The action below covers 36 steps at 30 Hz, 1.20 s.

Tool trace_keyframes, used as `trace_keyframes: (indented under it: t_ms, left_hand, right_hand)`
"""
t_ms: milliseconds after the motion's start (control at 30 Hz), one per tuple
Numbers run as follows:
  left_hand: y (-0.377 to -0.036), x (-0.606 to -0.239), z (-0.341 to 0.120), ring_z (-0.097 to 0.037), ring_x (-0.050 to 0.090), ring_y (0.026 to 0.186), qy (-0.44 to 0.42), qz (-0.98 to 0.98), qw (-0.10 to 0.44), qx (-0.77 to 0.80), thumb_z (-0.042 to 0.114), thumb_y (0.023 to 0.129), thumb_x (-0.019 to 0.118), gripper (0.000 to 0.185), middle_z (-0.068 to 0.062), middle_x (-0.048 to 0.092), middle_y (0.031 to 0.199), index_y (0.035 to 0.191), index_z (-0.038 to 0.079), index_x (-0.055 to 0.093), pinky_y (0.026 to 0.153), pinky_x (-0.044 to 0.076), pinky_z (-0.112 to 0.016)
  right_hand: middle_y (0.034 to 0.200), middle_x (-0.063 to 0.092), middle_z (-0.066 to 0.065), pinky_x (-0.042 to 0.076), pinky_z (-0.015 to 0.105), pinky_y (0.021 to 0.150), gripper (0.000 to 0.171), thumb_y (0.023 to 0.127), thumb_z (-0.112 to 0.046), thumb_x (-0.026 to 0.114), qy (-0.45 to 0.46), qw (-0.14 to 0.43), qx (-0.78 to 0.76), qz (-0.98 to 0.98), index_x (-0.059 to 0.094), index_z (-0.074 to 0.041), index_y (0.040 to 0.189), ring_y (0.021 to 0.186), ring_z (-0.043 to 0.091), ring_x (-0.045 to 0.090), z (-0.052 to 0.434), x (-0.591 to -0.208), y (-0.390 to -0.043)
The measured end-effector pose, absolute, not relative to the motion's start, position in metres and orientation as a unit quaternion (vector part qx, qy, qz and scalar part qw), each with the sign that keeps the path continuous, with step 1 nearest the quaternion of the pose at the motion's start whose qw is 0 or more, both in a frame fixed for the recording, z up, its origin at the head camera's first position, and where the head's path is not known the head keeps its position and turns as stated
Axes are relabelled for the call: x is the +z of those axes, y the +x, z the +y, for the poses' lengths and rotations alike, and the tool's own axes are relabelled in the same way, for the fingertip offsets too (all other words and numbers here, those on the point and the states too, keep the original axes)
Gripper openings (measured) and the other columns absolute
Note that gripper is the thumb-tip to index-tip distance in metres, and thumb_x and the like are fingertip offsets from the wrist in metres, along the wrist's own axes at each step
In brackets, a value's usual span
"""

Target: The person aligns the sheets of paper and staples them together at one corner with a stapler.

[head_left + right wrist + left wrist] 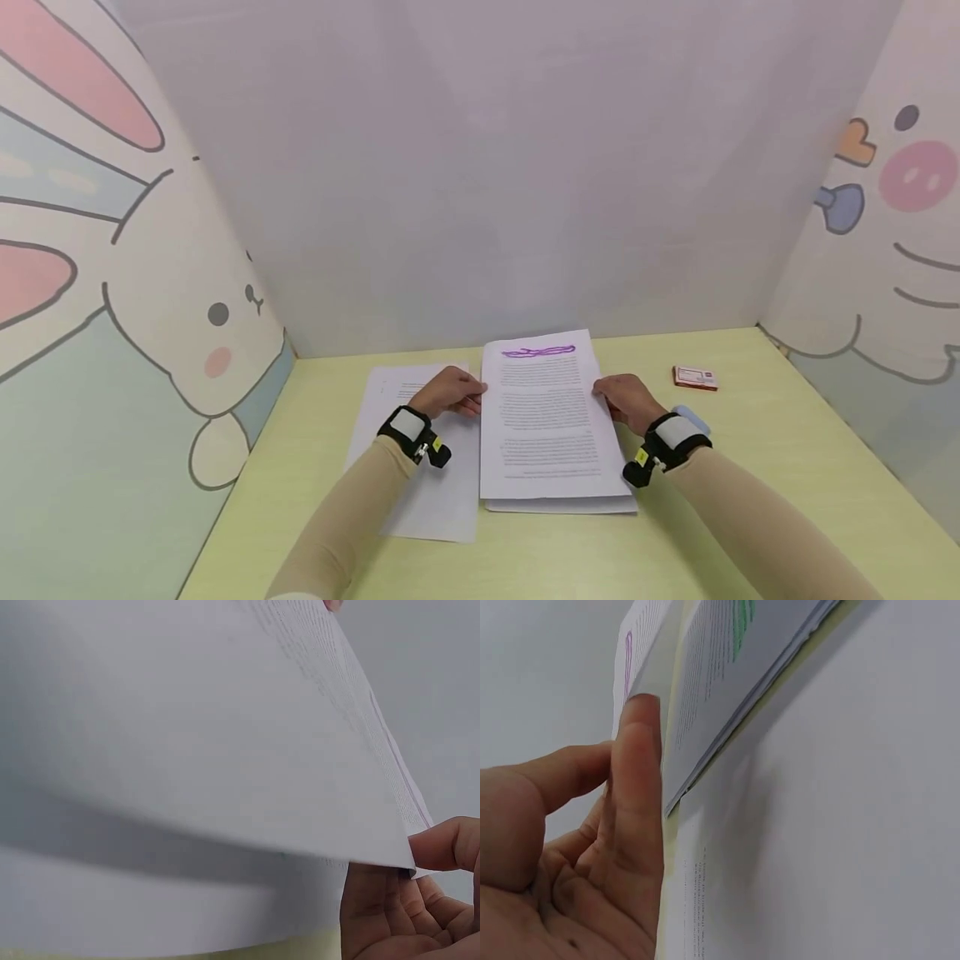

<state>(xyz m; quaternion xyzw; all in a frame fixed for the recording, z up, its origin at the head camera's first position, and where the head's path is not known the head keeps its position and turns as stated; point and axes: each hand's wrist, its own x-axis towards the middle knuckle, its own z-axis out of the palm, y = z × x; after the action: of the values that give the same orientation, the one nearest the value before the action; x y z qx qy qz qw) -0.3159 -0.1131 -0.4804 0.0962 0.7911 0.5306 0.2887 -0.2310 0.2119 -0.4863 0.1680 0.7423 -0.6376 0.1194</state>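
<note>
Left hand (448, 392) and right hand (626, 398) each pinch one side edge of the top sheet (542, 417), lifting it off the stack (562, 503) mid-worktop (750, 467), probably to peel off one page. Purple scribble across its heading; print unreadable. Separate sheet (435, 492) lies left, small orange card (695, 377) right.

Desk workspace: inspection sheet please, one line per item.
Surface: pale yellow-green desk, flat.
Job's things: top sheet with purple scribble, lifted off the paper stack; a lower page shows green marking in the left wrist view.
Clutter: second pile of printed sheets at left; small orange-edged card box at right.
Grips: left hand holds the sheet's left edge; right hand pinches its right edge.
Cables: nothing seen.
Surroundings: cartoon animal panels at both sides, plain back wall.
</note>
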Motion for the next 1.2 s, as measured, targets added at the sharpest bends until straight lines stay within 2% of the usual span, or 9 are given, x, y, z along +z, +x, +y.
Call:
trace_keyframes:
  t_ms: [233, 500, 800, 1200]
  left_hand:
    - [-0.315, -0.488, -0.106, -0.014, 0.069, 0.062, 0.1, 0.803, 0.286, 0.512, 0.014, 0.101, 0.065, 0.021, -0.011, 0.068, 0.077, 0.097, -0.006, 0.072, 0.062, 0.059, -0.028]
    - [-0.308, -0.494, -0.099, -0.01, 0.065, 0.056, 0.118, 0.839, 0.261, 0.463, 0.013, 0.099, 0.067, 0.022, -0.009, 0.07, 0.071, 0.09, -0.005, 0.074, 0.052, 0.053, -0.022]
    - [-0.31, -0.504, -0.093, -0.008, 0.062, 0.053, 0.119, 0.863, 0.233, 0.432, 0.014, 0.098, 0.07, 0.019, -0.006, 0.07, 0.069, 0.089, -0.002, 0.075, 0.048, 0.047, -0.02]
    - [-0.308, -0.502, -0.089, -0.01, 0.061, 0.054, 0.105, 0.868, 0.235, 0.425, 0.012, 0.097, 0.071, 0.015, -0.006, 0.07, 0.07, 0.088, 0.0, 0.069, 0.048, 0.046, -0.02]
  right_hand:
    - [0.104, 0.067, 0.014, 0.053, 0.029, 0.068, 0.035, 0.1, -0.013, 0.053, 0.166, 0.116, -0.634, 0.746, 0.057, 0.012, 0.124, 0.081, 0.017, 0.063, 0.218, -0.493, -0.226]
    - [0.094, 0.063, 0.01, 0.043, 0.029, 0.063, 0.03, 0.098, -0.015, 0.055, 0.189, 0.12, -0.589, 0.777, 0.061, 0.009, 0.115, 0.074, 0.018, 0.056, 0.221, -0.5, -0.222]
    - [0.099, 0.068, 0.012, 0.051, 0.028, 0.065, 0.031, 0.098, -0.013, 0.055, 0.19, 0.124, -0.588, 0.776, 0.063, 0.009, 0.117, 0.078, 0.017, 0.063, 0.223, -0.507, -0.222]
    - [0.094, 0.068, 0.01, 0.05, 0.027, 0.061, 0.028, 0.097, -0.011, 0.056, 0.187, 0.112, -0.582, 0.783, 0.066, 0.009, 0.114, 0.074, 0.016, 0.063, 0.225, -0.512, -0.224]
